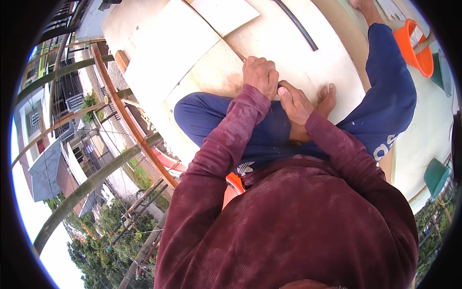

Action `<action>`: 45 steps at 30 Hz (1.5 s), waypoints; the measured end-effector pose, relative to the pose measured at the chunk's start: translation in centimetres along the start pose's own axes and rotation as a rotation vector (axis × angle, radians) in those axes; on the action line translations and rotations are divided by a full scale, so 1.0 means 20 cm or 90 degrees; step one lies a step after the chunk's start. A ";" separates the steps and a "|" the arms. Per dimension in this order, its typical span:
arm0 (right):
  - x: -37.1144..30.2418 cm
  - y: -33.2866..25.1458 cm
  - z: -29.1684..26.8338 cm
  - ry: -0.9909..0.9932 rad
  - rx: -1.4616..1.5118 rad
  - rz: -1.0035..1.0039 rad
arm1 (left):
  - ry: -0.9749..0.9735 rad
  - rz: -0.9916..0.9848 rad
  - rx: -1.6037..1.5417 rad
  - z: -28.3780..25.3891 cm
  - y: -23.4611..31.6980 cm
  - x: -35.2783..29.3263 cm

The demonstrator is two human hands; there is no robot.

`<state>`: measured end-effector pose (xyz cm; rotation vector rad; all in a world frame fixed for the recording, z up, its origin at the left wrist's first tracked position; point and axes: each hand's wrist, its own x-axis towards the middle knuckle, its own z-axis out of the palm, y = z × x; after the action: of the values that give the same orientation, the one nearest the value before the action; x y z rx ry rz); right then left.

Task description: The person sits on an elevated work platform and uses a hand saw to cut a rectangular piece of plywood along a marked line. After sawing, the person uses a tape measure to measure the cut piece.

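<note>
The right hand (pixel 295 103) is clasping a dark piece (pixel 280 85); the left hand (pixel 260 77) is clenching, contents hidden; a tube (pixel 299 26) is lying ahead, a bucket (pixel 405 47) sitting rightward.

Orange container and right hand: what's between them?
From the right hand to the orange container, the head view shows a bare foot, pale board and a blue trouser leg.

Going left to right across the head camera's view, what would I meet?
Reddish-brown beam, the person's left hand, right hand, the folded leg's bare foot, orange bucket.
</note>
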<state>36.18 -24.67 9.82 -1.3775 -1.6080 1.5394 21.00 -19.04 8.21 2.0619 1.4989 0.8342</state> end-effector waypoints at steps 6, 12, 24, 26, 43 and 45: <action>-0.07 0.03 -0.03 -0.010 0.004 -0.025 | -0.005 0.145 0.034 0.06 -0.13 -0.07; 0.16 0.05 -0.04 0.011 -0.026 -0.023 | 0.032 0.050 0.010 0.03 -0.14 0.12; 0.00 -0.11 -0.12 0.046 -0.059 -0.044 | -0.050 0.121 -0.043 -0.15 0.10 0.17; -0.12 -0.27 -0.25 0.102 -0.132 -0.079 | -0.050 0.222 -0.050 -0.28 0.28 0.22; -0.39 -0.16 -0.61 0.302 0.239 -0.027 | -0.115 -0.089 0.283 -0.01 -0.48 0.66; -0.38 -0.19 -0.61 0.276 0.237 -0.010 | -0.251 -0.105 0.386 -0.22 -0.63 0.69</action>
<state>48.35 -25.85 18.14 -1.3639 -1.0124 1.3292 12.60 -2.02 5.73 2.2786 1.7934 -0.1209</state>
